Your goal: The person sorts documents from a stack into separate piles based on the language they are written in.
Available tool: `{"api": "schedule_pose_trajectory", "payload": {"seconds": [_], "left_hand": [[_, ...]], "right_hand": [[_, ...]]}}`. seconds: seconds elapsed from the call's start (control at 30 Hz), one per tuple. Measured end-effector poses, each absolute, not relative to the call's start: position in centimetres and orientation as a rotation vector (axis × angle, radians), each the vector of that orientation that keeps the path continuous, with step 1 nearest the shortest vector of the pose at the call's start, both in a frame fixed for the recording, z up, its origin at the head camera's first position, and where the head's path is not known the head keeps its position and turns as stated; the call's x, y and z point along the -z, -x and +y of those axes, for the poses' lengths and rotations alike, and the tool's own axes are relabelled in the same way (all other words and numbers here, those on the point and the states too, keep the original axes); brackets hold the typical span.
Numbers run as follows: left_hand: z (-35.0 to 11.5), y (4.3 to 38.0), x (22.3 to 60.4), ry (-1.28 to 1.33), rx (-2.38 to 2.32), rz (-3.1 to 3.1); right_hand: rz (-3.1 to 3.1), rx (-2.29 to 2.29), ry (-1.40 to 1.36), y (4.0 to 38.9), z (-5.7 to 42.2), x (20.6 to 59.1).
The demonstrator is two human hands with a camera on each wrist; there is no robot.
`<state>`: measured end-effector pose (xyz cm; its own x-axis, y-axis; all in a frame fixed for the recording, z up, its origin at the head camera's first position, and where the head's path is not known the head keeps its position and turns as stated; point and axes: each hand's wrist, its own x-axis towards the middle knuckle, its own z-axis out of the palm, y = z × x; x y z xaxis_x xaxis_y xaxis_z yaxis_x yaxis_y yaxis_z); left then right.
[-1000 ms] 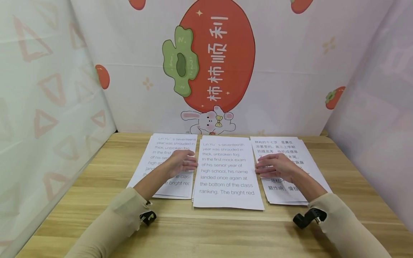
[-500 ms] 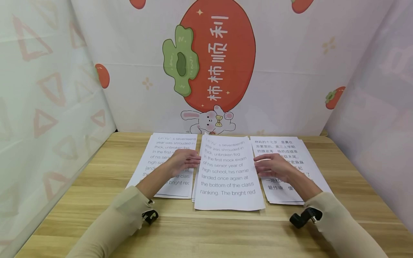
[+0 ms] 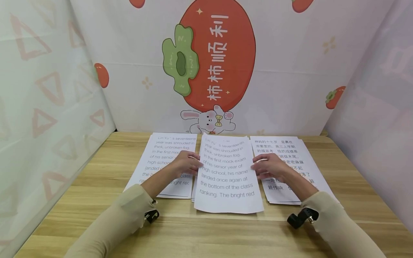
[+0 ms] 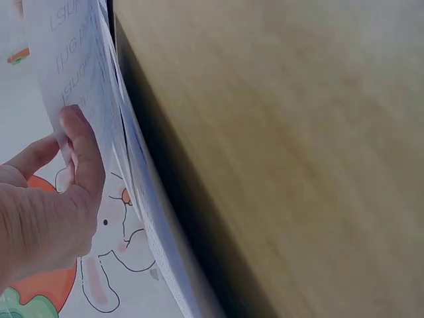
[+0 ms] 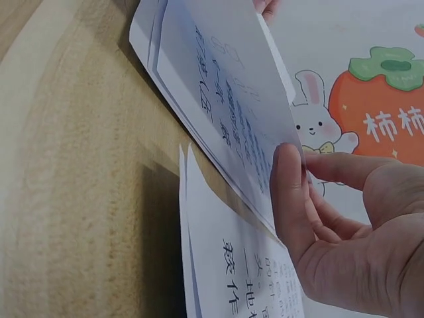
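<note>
A printed sheet of paper (image 3: pixel 226 179) with English text is raised at its sides over the middle stack, bowed between the two hands. My left hand (image 3: pixel 185 163) pinches its left edge; in the left wrist view the thumb and fingers (image 4: pixel 81 136) close on that edge. My right hand (image 3: pixel 269 166) pinches the right edge, and the right wrist view shows the thumb (image 5: pixel 289 192) on the near face with fingers behind. Below the raised sheet, other sheets (image 5: pixel 149 40) lie on the table, mostly hidden in the head view.
A stack of English-text sheets (image 3: pixel 161 150) lies to the left, partly under my left forearm. To the right is a stack with Chinese text (image 3: pixel 277 143). All lie on a wooden table (image 3: pixel 206 233), with a printed cloth (image 3: pixel 290 71) hanging behind.
Both hands have moved inward to the middle sheet's edges and taken hold. The sheet has come up from lying flat, now bowed, its lower edge slightly nearer.
</note>
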<state>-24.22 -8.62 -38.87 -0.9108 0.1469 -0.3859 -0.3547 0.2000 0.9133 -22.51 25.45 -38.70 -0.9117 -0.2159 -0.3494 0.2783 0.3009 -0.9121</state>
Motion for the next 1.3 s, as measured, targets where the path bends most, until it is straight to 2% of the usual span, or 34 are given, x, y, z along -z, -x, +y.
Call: {"api": "schedule_pose_trajectory", "payload": {"seconds": [1.3], "left_hand": [[-9.1,24.2,37.8,0.186,-1.702,2.138]], "right_hand": [[2.215,1.634,-0.068,22.3,25.5,37.7]]}}
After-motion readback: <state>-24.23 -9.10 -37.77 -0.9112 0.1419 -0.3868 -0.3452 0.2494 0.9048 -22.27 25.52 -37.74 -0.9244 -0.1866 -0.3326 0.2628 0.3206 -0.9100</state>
